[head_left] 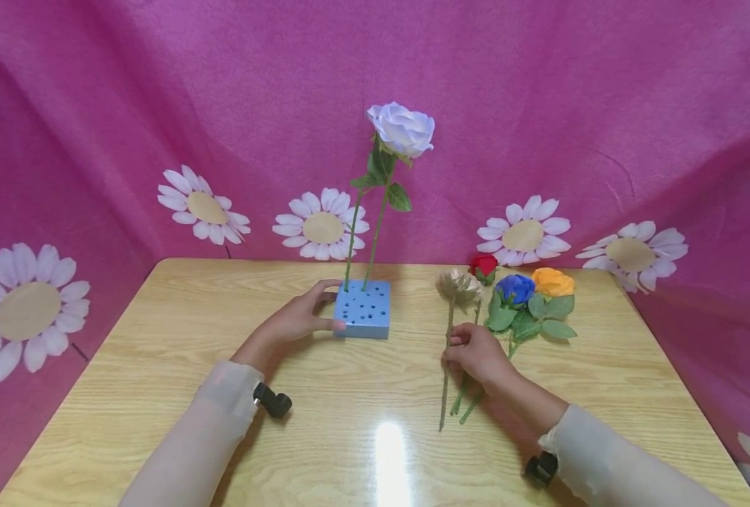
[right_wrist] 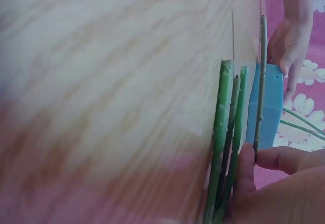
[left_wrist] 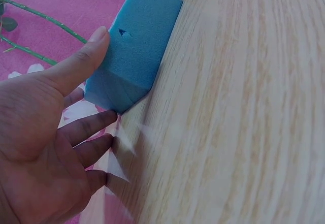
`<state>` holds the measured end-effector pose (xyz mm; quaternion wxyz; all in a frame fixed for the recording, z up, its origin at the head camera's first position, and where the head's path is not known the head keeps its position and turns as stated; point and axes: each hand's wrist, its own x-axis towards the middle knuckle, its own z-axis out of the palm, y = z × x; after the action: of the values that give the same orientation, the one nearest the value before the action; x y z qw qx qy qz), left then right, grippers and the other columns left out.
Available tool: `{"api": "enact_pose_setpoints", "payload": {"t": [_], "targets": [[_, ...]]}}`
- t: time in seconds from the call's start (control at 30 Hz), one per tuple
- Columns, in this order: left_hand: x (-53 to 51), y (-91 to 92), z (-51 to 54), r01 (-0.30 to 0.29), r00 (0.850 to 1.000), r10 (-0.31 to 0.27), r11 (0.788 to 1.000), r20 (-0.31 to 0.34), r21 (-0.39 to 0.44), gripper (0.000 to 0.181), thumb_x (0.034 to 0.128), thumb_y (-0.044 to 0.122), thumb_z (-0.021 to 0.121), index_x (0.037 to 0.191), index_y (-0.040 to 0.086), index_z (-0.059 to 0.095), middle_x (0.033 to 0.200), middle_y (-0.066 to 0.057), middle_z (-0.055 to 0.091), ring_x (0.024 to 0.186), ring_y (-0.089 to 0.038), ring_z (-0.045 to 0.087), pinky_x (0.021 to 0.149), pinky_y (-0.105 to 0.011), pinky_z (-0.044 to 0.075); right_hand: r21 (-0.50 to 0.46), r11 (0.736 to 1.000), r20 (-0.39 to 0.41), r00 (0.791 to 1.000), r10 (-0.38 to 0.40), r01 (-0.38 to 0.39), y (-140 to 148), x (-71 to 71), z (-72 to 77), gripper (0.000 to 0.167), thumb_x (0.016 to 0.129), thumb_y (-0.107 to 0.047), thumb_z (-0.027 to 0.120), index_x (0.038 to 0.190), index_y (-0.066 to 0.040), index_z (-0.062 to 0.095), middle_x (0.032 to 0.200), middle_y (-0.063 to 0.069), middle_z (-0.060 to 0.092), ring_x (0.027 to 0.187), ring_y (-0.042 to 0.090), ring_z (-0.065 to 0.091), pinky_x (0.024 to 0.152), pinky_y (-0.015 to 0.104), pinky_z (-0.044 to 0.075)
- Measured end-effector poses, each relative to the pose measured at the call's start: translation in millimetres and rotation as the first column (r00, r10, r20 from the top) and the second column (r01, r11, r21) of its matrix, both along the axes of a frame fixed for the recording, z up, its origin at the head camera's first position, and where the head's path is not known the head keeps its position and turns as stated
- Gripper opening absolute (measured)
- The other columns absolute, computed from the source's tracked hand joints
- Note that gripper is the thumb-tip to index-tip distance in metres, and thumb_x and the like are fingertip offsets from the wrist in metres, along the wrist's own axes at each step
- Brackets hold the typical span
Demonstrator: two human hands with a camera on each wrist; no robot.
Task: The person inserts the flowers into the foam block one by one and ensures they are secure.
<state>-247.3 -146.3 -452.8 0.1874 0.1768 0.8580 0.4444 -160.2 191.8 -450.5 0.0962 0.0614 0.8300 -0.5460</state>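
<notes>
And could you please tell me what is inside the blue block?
Two green stems stand in the top of the blue block, with a pale rose above. Their lower ends are hidden inside, so their depth cannot be seen.

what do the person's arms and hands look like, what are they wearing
The left hand and right hand are bare, with no gloves or rings showing. The left sleeve and right sleeve are pale and plain. A small black device sits by the left cuff, another black device by the right.
</notes>
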Motion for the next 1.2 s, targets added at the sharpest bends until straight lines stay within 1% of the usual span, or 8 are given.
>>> {"api": "enact_pose_setpoints", "payload": {"t": [0.17,0.27,0.4,0.53,0.7,0.93,1.03,1.2], "targets": [[-1.3,-0.4,-0.6,-0.006,1.000,0.006,1.000,0.011,-0.006,0.088,0.0896,0.036,0.081,0.159,0.029,0.029,0.162,-0.013,0.042,0.155,-0.034,0.027,0.124,-0.063,0.017,-0.093,0.995,0.011,1.000,0.026,-0.025,3.3,-1.8,4.1,0.040,0.087,0.007,0.065,0.123,0.018,0.052,0.099,0.013,0.063,0.081,0.011,0.061,0.067,0.025,0.058],[-1.1,-0.7,-0.2,0.002,1.000,-0.002,1.000,0.010,-0.003,0.089,0.0897,0.035,0.081,0.160,0.028,0.028,0.162,-0.014,0.041,0.155,-0.033,0.028,0.124,-0.062,0.017,-0.133,0.990,0.020,0.999,0.041,-0.038,5.3,-2.4,4.1,0.036,0.092,0.007,0.064,0.122,0.019,0.051,0.098,0.018,0.068,0.078,0.010,0.065,0.069,0.027,0.060],[-0.8,-1.4,-0.2,0.003,1.000,-0.003,1.000,0.009,-0.009,0.089,0.0895,0.036,0.082,0.160,0.028,0.028,0.162,-0.014,0.041,0.155,-0.034,0.028,0.124,-0.062,0.017,-0.183,0.982,0.048,0.997,0.060,-0.050,8.0,-3.9,2.9,0.034,0.096,0.007,0.061,0.124,0.020,0.048,0.101,0.024,0.071,0.079,0.013,0.071,0.074,0.029,0.062],[-1.0,-1.4,-0.5,-0.001,1.000,0.001,1.000,0.014,-0.017,0.089,0.0894,0.038,0.081,0.160,0.029,0.028,0.162,-0.014,0.041,0.155,-0.034,0.028,0.123,-0.064,0.018,-0.234,0.971,0.084,0.994,0.071,-0.050,10.2,-6.1,2.3,0.034,0.098,0.008,0.060,0.127,0.020,0.046,0.099,0.019,0.072,0.079,0.014,0.073,0.075,0.029,0.062],[-1.9,-0.7,-0.9,-0.001,1.000,0.001,1.000,0.005,-0.022,0.088,0.0894,0.038,0.081,0.160,0.029,0.028,0.162,-0.014,0.042,0.154,-0.034,0.028,0.123,-0.064,0.018,-0.263,0.964,0.104,0.992,0.068,-0.038,10.2,-8.1,2.3,0.034,0.098,0.007,0.060,0.127,0.019,0.046,0.096,0.015,0.074,0.079,0.014,0.075,0.075,0.028,0.062],[-2.4,-1.0,-1.4,0.005,1.000,-0.005,1.000,0.001,-0.015,0.088,0.0893,0.036,0.082,0.159,0.029,0.029,0.161,-0.014,0.042,0.154,-0.033,0.029,0.124,-0.062,0.017,-0.309,0.951,0.109,0.992,0.058,-0.022,8.1,-8.9,4.8,0.036,0.099,0.006,0.059,0.129,0.017,0.042,0.095,0.014,0.075,0.079,0.017,0.076,0.075,0.029,0.062],[-3.3,-1.4,-2.9,0.011,1.000,-0.011,1.000,-0.001,-0.010,0.087,0.0897,0.036,0.081,0.159,0.029,0.029,0.161,-0.014,0.043,0.154,-0.034,0.029,0.124,-0.063,0.017,-0.330,0.944,0.093,0.994,0.055,-0.021,7.7,-9.6,7.1,0.036,0.100,0.007,0.058,0.131,0.017,0.041,0.092,0.013,0.075,0.078,0.017,0.076,0.074,0.029,0.063],[-3.3,-1.2,-2.8,0.015,1.000,-0.015,1.000,-0.002,-0.008,0.087,0.0898,0.034,0.082,0.159,0.029,0.029,0.161,-0.014,0.043,0.154,-0.034,0.029,0.124,-0.062,0.017,-0.358,0.934,0.067,0.997,0.041,-0.014,5.9,-10.4,10.6,0.038,0.100,0.007,0.058,0.132,0.018,0.040,0.089,0.009,0.074,0.076,0.014,0.075,0.075,0.028,0.062]]}}
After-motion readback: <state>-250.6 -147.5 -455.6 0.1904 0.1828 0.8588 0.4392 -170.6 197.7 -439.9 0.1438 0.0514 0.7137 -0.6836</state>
